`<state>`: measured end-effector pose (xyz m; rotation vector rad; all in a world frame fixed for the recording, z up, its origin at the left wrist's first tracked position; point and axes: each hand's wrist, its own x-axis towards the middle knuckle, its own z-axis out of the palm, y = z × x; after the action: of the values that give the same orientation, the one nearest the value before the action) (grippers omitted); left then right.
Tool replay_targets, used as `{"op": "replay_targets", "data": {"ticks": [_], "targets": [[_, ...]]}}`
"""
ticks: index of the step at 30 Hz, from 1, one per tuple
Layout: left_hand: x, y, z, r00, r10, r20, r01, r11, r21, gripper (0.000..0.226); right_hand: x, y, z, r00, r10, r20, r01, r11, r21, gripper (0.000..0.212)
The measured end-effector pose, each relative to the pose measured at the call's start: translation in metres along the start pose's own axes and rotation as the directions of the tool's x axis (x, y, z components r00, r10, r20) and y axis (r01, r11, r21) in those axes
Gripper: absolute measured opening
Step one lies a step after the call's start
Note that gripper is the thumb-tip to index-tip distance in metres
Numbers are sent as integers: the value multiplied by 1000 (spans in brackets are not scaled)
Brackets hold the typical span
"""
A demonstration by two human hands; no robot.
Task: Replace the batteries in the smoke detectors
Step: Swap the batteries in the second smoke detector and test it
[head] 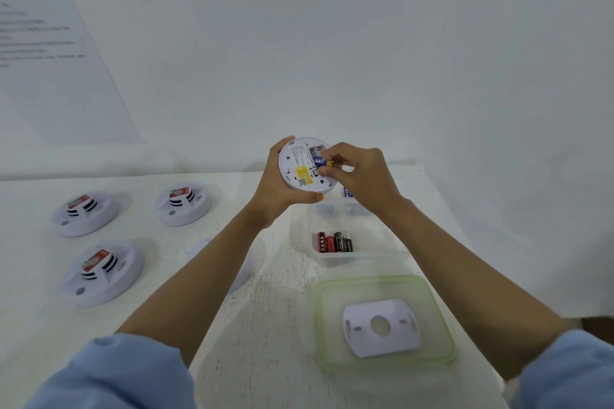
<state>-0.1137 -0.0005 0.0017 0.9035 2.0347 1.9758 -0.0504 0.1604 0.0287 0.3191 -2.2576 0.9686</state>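
Observation:
My left hand (277,186) grips a round white smoke detector (299,164) above the table, its back side with a yellow label facing me. My right hand (360,169) pinches a blue battery (321,162) with a gold tip at the detector's open battery bay. A clear plastic box (362,256) below holds several red and black batteries (334,242). A white mounting plate (382,327) lies on a green-rimmed lid (442,305).
Three smoke detectors lie on the table at the left (84,212), (182,204), (103,271), and another (244,267) is partly hidden under my left forearm. A blue battery end (347,192) shows behind the box. A white wall stands behind the table.

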Motion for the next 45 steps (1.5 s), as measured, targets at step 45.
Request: {"op": "replay_targets", "data": {"ticks": [45], "targets": [[10, -14, -7, 999, -51, 19, 50, 997, 54, 105, 34, 58, -1, 797, 510, 323, -553, 831, 51, 30]]}}
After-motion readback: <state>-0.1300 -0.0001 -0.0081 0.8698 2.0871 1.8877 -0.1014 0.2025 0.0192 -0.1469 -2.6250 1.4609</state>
